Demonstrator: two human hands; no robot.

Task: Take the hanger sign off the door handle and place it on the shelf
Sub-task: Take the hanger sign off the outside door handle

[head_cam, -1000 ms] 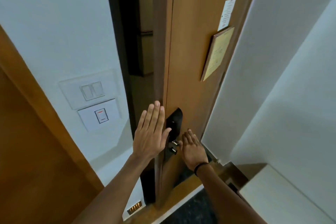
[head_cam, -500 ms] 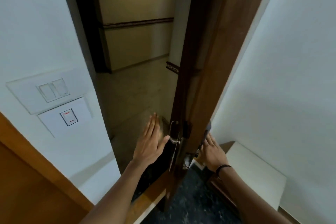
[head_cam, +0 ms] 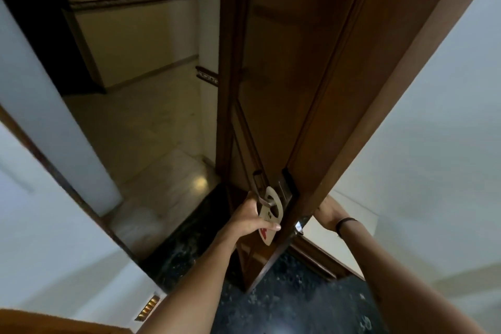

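Observation:
A beige hanger sign (head_cam: 272,211) with a red patch at its lower end hangs by its round hole on the metal door handle (head_cam: 267,199) of the outer face of the wooden door (head_cam: 311,76). My left hand (head_cam: 248,221) grips the sign's lower part, thumb on its front. My right hand (head_cam: 326,213) is on the other side of the door edge, mostly hidden behind it, a black band on its wrist. A white shelf top (head_cam: 349,214) lies low behind the right hand.
The door stands open edge-on toward me. Beyond it lies a corridor with a pale tiled floor (head_cam: 151,127). A dark speckled floor (head_cam: 284,301) is under my arms. White walls close in on both sides; a wooden panel edge sits bottom left.
The door has swung further open and the view has dropped. My left hand, open and flat before, has closed on the hanger sign. My right hand stays behind the door edge.

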